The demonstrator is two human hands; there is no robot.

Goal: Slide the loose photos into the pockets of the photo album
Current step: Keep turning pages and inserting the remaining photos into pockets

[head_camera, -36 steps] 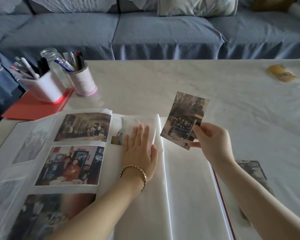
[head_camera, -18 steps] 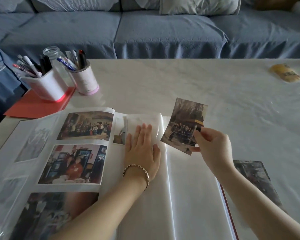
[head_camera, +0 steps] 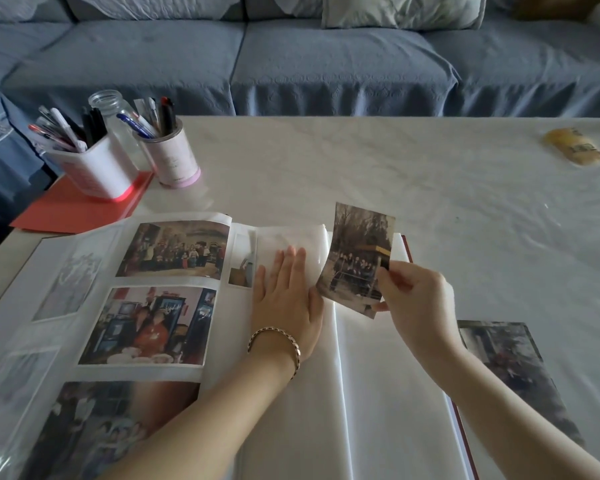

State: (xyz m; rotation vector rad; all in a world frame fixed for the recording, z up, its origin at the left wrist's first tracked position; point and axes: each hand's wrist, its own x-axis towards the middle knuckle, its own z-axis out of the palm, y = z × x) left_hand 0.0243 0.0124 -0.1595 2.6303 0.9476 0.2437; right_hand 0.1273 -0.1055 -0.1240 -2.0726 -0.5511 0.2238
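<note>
A left hand (head_camera: 286, 306) presses flat, fingers straight, on an open album (head_camera: 194, 334) on a table (head_camera: 395, 168), while the right hand (head_camera: 418, 299) pinches a sepia photo (head_camera: 357, 254) just above the blank page.

The photo album (head_camera: 378, 393) page under the left hand (head_camera: 286, 299) is matt white paper; its pockets (head_camera: 49, 289) left of that hand are glossy clear plastic. The photo (head_camera: 357, 251) in the right hand (head_camera: 418, 299) looks like dull paper, and the table (head_camera: 361, 161) beyond is smooth and faintly shiny.
</note>
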